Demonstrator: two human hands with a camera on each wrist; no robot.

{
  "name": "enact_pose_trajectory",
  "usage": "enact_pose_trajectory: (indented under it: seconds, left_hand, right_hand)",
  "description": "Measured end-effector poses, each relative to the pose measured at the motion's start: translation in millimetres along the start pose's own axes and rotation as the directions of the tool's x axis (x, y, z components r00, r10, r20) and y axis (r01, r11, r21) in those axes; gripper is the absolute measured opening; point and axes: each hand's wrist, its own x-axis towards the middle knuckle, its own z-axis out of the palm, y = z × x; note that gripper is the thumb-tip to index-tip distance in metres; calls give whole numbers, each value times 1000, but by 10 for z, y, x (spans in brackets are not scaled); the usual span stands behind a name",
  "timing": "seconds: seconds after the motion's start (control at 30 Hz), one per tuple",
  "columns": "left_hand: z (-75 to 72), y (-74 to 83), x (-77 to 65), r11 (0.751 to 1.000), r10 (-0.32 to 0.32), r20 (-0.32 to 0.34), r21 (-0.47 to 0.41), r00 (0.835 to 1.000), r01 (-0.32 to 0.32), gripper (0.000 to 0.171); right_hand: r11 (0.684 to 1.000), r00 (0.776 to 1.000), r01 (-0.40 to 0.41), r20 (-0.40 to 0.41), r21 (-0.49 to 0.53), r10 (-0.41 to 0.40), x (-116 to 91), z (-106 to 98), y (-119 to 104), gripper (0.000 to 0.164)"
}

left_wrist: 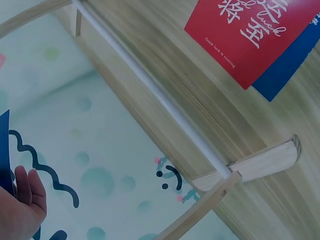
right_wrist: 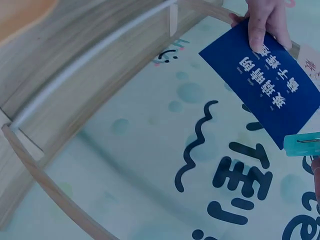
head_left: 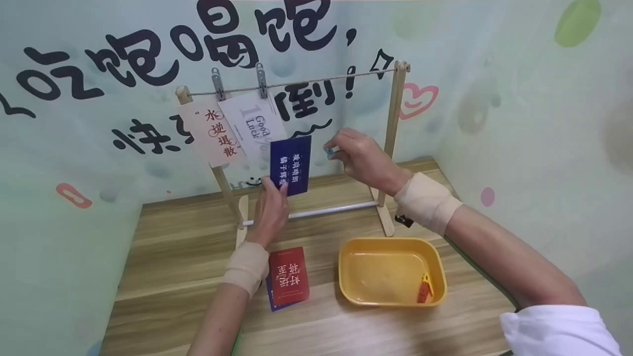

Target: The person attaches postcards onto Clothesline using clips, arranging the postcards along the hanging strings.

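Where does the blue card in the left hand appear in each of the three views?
Head: blue card near the centre, in the left hand.
Left wrist: blue card cut off at the left edge.
Right wrist: blue card at the upper right.
Shared landmark: the pale rod, visible in all three.

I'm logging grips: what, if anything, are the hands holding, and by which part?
Left hand: blue card, by its lower edge. Right hand: teal clip; which part is pinched I can't tell.
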Motion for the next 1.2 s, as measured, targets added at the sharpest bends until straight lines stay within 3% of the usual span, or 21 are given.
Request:
enact_pose_trajectory:
  seconds: [0.27,0.57,0.73,0.87,1.2]
  left_hand:
    - [-49,78,106,1000,22,-54,0,998,-22,37]
    - [-93,249,201,991,68,-116,-110,991,-81,40]
    - [-102,301,254,977,106,-156,-169,982,-133,45]
    - [-139,316,290,974,96,-152,-188,984,-124,45]
    - [-215,465,424,979,80,-119,-177,990,-100,63]
  right_hand:
    - [996,996,-89,-22,20,90,273,-79,78,4]
    - [986,981,-158,-103,46,162,528,-190,48,5]
    - [986,976,-156,-144,55,163,652,-229,-3,4]
    - [987,975,-153,-159,45,158,757,-249,-41,3]
    - [981,957,-183,-215,67,194,1036,-357,-88,5]
